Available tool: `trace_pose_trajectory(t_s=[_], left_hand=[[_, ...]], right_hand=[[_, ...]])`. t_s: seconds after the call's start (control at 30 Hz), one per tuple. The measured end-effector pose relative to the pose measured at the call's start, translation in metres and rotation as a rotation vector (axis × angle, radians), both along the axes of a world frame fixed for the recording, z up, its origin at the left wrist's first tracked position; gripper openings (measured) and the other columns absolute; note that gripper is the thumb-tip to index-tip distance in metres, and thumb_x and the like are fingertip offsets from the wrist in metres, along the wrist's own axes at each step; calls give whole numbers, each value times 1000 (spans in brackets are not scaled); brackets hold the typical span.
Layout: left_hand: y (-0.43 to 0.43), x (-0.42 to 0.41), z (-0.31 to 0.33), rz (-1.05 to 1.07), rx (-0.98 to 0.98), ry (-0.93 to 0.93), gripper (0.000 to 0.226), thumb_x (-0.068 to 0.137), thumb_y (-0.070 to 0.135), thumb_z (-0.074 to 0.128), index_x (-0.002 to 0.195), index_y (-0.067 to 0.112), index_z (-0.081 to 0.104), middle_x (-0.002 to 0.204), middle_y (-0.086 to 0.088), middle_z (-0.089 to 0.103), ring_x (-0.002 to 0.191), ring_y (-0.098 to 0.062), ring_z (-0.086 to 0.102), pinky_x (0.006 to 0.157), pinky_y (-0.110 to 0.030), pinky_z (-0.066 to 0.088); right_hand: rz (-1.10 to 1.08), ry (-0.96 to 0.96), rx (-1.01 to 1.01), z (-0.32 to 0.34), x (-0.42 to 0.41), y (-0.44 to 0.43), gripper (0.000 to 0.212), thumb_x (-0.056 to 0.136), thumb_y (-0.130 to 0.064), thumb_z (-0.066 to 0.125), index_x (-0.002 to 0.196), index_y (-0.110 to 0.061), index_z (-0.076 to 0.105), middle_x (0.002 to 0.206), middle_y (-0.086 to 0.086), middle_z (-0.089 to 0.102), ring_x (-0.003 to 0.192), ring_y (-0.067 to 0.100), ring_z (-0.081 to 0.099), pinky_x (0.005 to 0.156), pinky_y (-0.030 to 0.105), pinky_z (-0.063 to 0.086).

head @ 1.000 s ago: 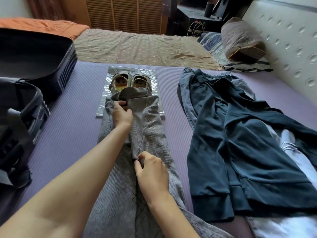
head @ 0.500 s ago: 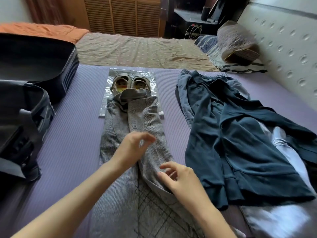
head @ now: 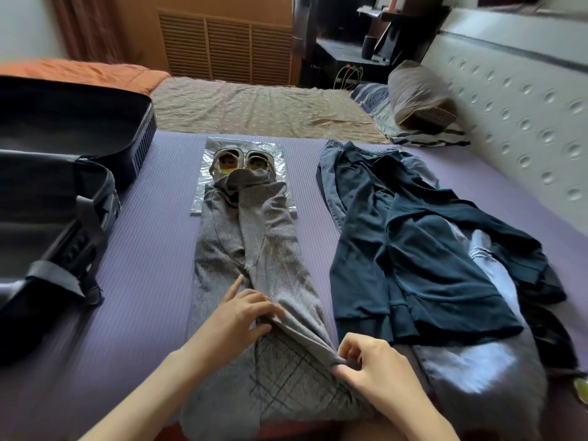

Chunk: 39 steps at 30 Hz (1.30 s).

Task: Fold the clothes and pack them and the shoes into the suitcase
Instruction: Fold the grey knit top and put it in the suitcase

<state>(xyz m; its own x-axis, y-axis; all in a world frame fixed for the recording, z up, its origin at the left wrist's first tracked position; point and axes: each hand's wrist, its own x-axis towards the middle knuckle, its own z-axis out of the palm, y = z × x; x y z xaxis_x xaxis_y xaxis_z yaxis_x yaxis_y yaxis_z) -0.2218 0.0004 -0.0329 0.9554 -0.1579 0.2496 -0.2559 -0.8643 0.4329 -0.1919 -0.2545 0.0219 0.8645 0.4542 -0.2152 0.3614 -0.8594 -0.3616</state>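
The grey garment (head: 276, 237) lies mid-bed, its long axis running from the near edge toward the shoes (head: 241, 160). The right hand (head: 375, 370) has its grip pinched on the near hem. The left hand (head: 241, 313) curls over the centre fold just beyond.

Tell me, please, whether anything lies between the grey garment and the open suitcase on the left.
Nothing visible does: only bare purple mat separates the grey garment from the suitcase. The garment's far end, though, is draped over the shoes, so lifting it may drag them.
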Motion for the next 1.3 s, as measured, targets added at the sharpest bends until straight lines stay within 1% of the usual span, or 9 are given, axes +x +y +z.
trace_pose_trajectory(t_s=[0.13,0.23,0.33,0.47,0.63,0.8,0.9,1.0,1.3], left_hand=[[-6,-5,5,12,49,-43,22,71,25,80,86,39,70,89,20,64,99,-1,57,112,-49,27],[-4,-15,7,88,-57,-98,18,70,24,79,79,36,69,100,13,63,106,-7,53,95,-41,46],[-3,-30,7,186,-177,-99,17,72,17,77,77,31,68,118,4,54,108,-11,53,88,-29,46],[-5,-48,-1,322,-340,-72,25,77,5,73,80,29,68,111,7,54,82,-1,61,75,-10,47],[-28,-70,-8,457,-546,-17,22,86,6,64,90,28,67,109,11,55,90,2,61,78,-10,49],[-48,-78,-15,607,-555,-27,30,80,13,73,107,21,60,98,5,51,82,-6,59,77,-29,54],[-56,-74,-10,666,-573,-3,43,81,13,72,119,16,53,107,3,50,83,-7,59,81,-31,53],[-60,-73,-8,683,-566,24,49,78,9,74,122,15,51,106,-1,51,82,-13,61,84,-35,53],[-84,-105,-20,709,-706,30,62,71,7,80,121,20,45,102,2,54,71,-5,64,67,-8,45]], right_hand=[[1,-15,51,5,-26,9,21,82,-48,60,89,-31,51,83,-15,57,86,6,57,77,24,39],[-35,2,112,1,-51,20,27,84,-49,58,99,-28,50,86,-14,56,95,11,60,79,25,41],[-62,19,215,-5,-80,36,26,88,-45,54,107,-30,44,102,-9,62,99,10,60,83,22,42],[-80,36,231,-23,-112,61,24,94,-38,47,117,-33,45,124,-7,55,111,11,57,86,24,40],[-55,79,161,-56,-122,57,31,89,-46,51,117,-32,50,123,-9,53,110,4,56,88,23,43],[-283,-171,388,-82,-115,17,40,56,-39,82,84,-42,53,81,-20,58,68,-8,55,44,9,35],[-454,-90,549,-84,-98,-8,43,68,-17,83,69,-51,56,87,-14,60,76,-10,54,64,4,38],[-512,-71,615,-86,-87,-21,44,73,-16,80,79,-49,52,87,-12,63,87,-3,55,69,5,38],[-568,42,737,-112,-81,-20,32,74,-12,79,88,-29,56,90,0,68,91,15,63,84,27,47]])
